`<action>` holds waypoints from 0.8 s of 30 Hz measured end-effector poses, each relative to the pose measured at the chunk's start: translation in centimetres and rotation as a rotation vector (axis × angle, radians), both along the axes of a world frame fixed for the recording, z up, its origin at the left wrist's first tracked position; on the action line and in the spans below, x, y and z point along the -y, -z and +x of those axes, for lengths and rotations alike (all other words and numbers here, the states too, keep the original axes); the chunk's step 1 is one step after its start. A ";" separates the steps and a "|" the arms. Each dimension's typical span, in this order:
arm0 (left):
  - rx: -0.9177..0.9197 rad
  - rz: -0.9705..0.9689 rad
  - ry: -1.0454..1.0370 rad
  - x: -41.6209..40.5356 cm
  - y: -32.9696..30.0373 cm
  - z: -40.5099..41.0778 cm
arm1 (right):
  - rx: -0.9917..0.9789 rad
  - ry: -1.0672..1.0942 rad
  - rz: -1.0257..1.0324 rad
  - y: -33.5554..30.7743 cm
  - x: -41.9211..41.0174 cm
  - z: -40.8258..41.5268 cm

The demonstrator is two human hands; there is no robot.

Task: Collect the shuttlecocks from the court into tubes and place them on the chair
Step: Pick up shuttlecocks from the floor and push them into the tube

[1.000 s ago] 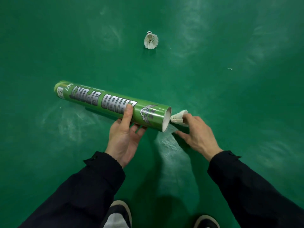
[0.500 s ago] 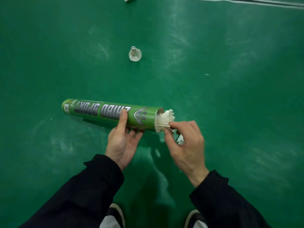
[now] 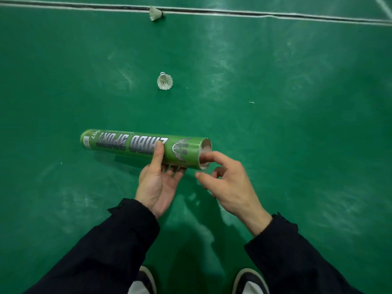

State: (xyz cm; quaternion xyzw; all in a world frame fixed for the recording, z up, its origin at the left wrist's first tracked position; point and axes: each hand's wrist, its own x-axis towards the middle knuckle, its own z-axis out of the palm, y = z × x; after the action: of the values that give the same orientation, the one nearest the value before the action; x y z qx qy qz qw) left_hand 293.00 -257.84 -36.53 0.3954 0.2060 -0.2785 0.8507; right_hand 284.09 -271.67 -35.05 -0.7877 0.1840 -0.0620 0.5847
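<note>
- Left hand [image 3: 158,183] grips the green shuttlecock tube [image 3: 144,148] from underneath, thumb on top, keeping it level above the green court floor [image 3: 297,124].
- Right hand [image 3: 231,185] sits at the tube's open end, fingers loosely curled and holding nothing, forefinger poking into the mouth.
- One shuttlecock [image 3: 164,81] lies on the floor beyond the tube; another shuttlecock [image 3: 156,13] rests on the white court line [image 3: 275,16].

Badminton court, green floor [image 3: 275,81], white boundary line [image 3: 254,13]
</note>
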 end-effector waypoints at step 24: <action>-0.067 0.009 0.108 0.5 1.6 -1.4 | -0.471 -0.158 -0.673 11.5 6.2 -2.4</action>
State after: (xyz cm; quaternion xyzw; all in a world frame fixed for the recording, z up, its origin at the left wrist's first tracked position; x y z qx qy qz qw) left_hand 291.58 -258.30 -38.09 0.4001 0.2140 -0.3364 0.8252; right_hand 281.74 -277.90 -46.55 -0.9392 0.2211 0.1080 0.2396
